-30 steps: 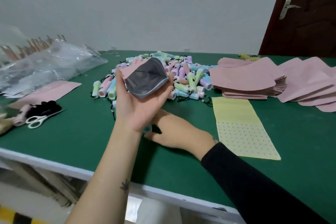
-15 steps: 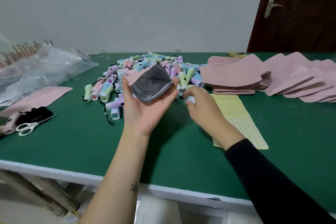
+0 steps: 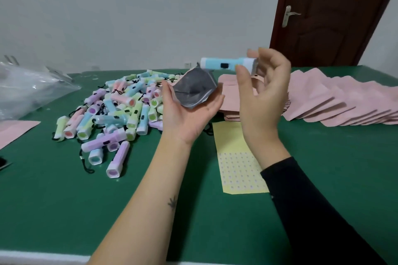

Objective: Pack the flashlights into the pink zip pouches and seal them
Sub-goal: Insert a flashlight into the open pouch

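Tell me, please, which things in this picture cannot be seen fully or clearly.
All in the head view:
- blue flashlight: its lens end is partly covered by the fingers of the right hand.
- open pouch held in the left hand: its bottom is hidden by its own folds.
- clear bag: cut off by the left edge.
- yellow sheet: its dots are too small to make out.

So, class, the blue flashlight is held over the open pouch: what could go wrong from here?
1. The right hand pinches the blue flashlight only at its head end, level in the air; it may slip.
2. The pouch is only cupped in the left hand, so its mouth could close, or the flashlight's tail might miss it.
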